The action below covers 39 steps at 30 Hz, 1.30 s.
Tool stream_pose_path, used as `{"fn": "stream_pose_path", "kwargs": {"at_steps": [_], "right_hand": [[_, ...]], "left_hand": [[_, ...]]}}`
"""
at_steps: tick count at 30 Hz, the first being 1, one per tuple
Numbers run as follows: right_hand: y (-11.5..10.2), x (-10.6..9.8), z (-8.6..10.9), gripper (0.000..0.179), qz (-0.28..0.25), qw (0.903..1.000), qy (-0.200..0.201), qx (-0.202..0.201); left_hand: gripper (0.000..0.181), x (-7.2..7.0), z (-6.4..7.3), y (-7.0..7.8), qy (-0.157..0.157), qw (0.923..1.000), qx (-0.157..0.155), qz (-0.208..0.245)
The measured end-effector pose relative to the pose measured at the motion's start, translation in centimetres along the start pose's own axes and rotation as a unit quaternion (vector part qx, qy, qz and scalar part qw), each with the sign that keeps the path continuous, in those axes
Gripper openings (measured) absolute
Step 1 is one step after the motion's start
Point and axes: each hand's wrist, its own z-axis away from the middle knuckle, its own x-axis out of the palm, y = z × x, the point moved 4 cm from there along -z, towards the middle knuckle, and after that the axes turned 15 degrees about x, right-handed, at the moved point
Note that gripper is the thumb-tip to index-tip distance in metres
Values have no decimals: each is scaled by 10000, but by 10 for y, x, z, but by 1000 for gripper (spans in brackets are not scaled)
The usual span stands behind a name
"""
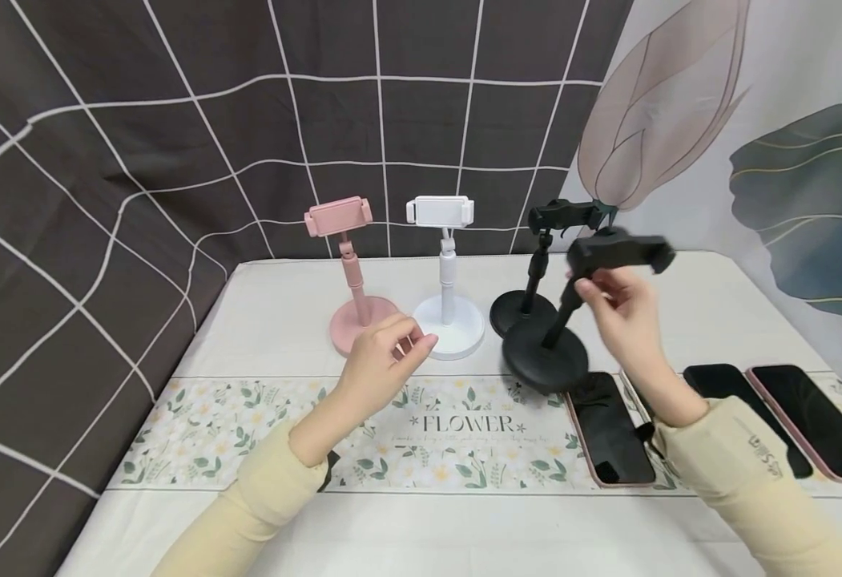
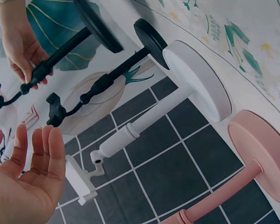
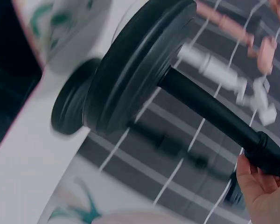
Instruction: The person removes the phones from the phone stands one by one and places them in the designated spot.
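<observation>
My right hand (image 1: pixel 626 316) pinches the post of a black phone stand (image 1: pixel 545 353), which is held tilted in front of a second black phone stand (image 1: pixel 536 268). In the right wrist view the held stand's round base (image 3: pixel 140 65) overlaps the second one's base (image 3: pixel 74 98). My left hand (image 1: pixel 384 361) holds nothing, its fingers loosely bent just in front of a pink phone stand (image 1: pixel 352 272) and a white phone stand (image 1: pixel 447 272). Both of these stand upright. The left wrist view shows the left hand's palm (image 2: pixel 28 186) bare.
Several phones lie on the right of the table, among them a phone (image 1: pixel 611 433) below the held base and a pink-edged phone (image 1: pixel 817 421). A floral strip (image 1: pixel 262 437) marked FLOWER crosses the white tablecloth (image 1: pixel 276 320). Behind hangs a dark grid-patterned cloth (image 1: pixel 334 120).
</observation>
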Motion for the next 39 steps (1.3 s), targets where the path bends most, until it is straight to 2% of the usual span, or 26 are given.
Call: {"fn": "stream_pose_path", "kwargs": {"at_steps": [3,5,7,10,14,21,28,34,37,39], "right_hand": [[4,-20,-16,31,386,9982,458,53],[10,-33,-27,18,767,9938,778,228],[17,-43,-37,13,1219,9865,1018,393],[29,-52,-51,19,1726,9760,1174,613],[45,-58,-65,20,2036,9670,1286,829],[72,-64,-77,22,2224,9593,1274,1185],[80,-67,-77,21,2216,9618,1225,1039],[83,-66,-78,25,2210,9631,1111,1061],[83,-65,-76,27,2288,9615,969,1170],[82,-63,-71,29,2393,9603,816,1179]], "left_hand": [[22,0,1,-1,-23,10000,-10,-36],[22,0,1,-1,-35,10000,7,-56],[22,0,1,-1,-43,10000,16,-73],[22,0,1,-1,-61,9999,11,-91],[22,1,2,-1,-127,9999,18,-64],[21,3,4,-3,-210,9997,-76,-86],[20,5,4,-5,-223,9997,-95,-91],[13,7,0,-14,135,9996,-111,-217],[28,9,-2,-23,362,9986,-86,-382],[38,11,-2,-28,393,9974,-103,-593]]}}
